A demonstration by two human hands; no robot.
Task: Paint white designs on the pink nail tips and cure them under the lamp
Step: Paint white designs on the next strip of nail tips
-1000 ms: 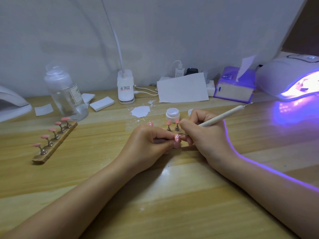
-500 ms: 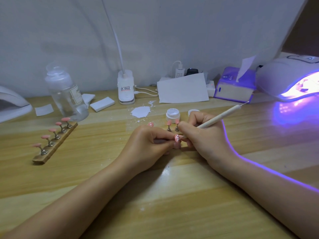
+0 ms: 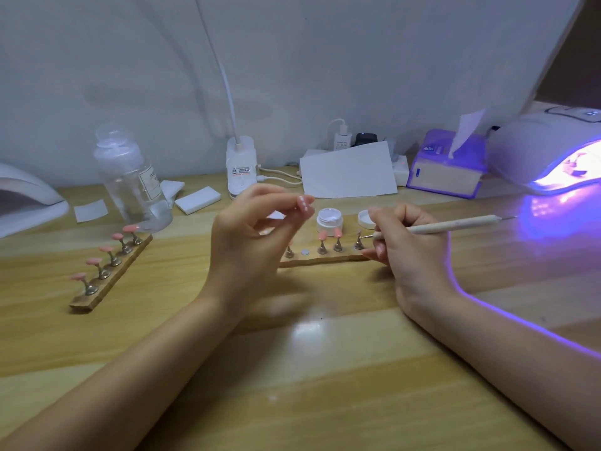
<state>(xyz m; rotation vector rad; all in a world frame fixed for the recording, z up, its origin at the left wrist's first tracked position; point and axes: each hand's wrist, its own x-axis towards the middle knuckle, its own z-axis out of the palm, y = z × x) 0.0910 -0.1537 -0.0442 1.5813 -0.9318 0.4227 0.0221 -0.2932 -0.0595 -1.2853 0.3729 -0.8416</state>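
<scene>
Pink nail tip (image 3: 302,203) seemingly pinched in raised left hand (image 3: 250,236); right hand (image 3: 406,242), apart, gripping brush (image 3: 445,226).

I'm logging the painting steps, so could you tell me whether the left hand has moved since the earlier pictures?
Yes. The left hand has risen off the table with the nail tip, away from the right hand, now level with the jar.

Clear bottle (image 3: 133,177), tissue box (image 3: 447,167), white paper sheet (image 3: 348,170), foam block (image 3: 197,199), wooden table (image 3: 292,385)
</scene>
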